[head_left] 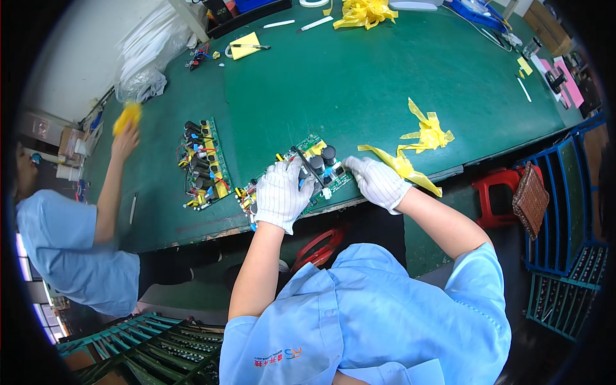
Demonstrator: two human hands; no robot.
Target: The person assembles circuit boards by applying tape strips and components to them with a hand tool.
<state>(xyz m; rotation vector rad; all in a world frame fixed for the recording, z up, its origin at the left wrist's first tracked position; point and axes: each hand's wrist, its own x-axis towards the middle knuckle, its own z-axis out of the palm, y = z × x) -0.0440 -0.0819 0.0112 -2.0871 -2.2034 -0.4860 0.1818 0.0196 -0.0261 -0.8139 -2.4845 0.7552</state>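
Note:
A green circuit board (316, 149) lies near the table's front edge, crowded with black cylinders, wires and yellow tape. My left hand (280, 196), in a white striped glove, is closed over the board's left part and hides some of it. At the board's right end is my gloved right hand (378, 183), its fingers bent and drawn together against the edge; the fingertips are partly hidden. A yellow tape strip (404, 168) passes just behind that hand. Left of my hands, a second circuit board (206, 163) with similar parts sits on the green table (282, 83).
Crumpled yellow tape (428, 133) lies to the right, with a larger yellow heap (364, 13) at the back. A pen rests on a yellow pad (246, 46). At left, a co-worker's hand (127, 136) holds something yellow and blurred. A red stool (494, 196) and blue racks (558, 199) stand at right.

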